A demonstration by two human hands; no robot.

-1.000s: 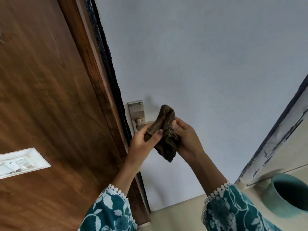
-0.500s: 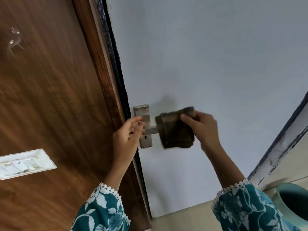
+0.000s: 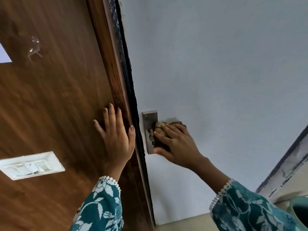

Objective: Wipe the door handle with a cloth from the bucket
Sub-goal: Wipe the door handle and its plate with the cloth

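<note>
The right hand [image 3: 178,144] grips the brown cloth [image 3: 162,128] wrapped over the handle [image 3: 150,131] at the white door's [image 3: 216,80] left edge. The left hand [image 3: 116,135] lies open, flat on the wooden panel [image 3: 50,105]. The teal bucket [image 3: 298,214] shows at the lower right corner; its inside is too dark to tell contents.

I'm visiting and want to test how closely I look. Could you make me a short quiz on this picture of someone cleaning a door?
1. True or false: the left hand holds the cloth.
2. What does the right hand press the cloth against?
A. the switch plate
B. the door handle
C. the bucket
3. Fill in: the left hand lies flat on the brown ____ panel.

Key:
1. False; the right hand holds it.
2. B
3. wooden
</note>
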